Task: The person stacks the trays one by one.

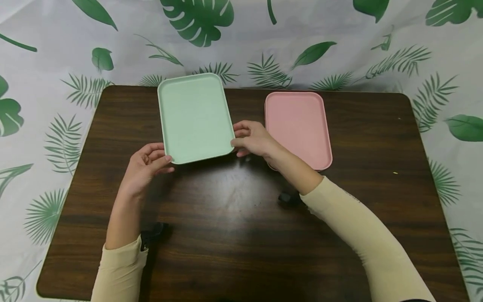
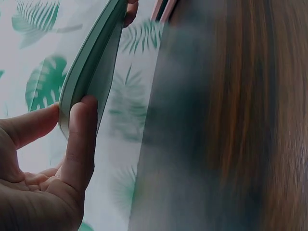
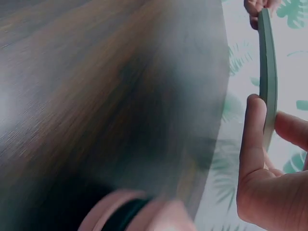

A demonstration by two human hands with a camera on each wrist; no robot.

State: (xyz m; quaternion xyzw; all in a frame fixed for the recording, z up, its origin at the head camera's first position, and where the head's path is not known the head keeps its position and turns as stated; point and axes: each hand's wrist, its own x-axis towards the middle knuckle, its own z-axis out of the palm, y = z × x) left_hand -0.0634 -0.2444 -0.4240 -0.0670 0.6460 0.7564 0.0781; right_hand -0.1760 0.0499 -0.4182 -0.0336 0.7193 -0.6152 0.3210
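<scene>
A light green rectangular tray [image 1: 197, 119] is held up over the back left of the table, slightly turned. My left hand [image 1: 145, 167] pinches its near left corner, with the thumb on the rim and fingers beneath. At the near right corner, my right hand [image 1: 253, 138] grips the rim in the same way. Seen edge-on in the left wrist view, the green tray [image 2: 91, 57] shows layered lines along its side; whether it is more than one tray I cannot tell. Thumb and finger of the right hand [image 3: 269, 159] close on the edge in the right wrist view.
Pink trays [image 1: 298, 130], apparently stacked, lie right of my right hand near the table's back edge. The dark wooden table [image 1: 234, 251] meets a leaf-printed white cloth [image 1: 241, 50] behind it. A small pale speck [image 1: 395, 173] lies on the right side.
</scene>
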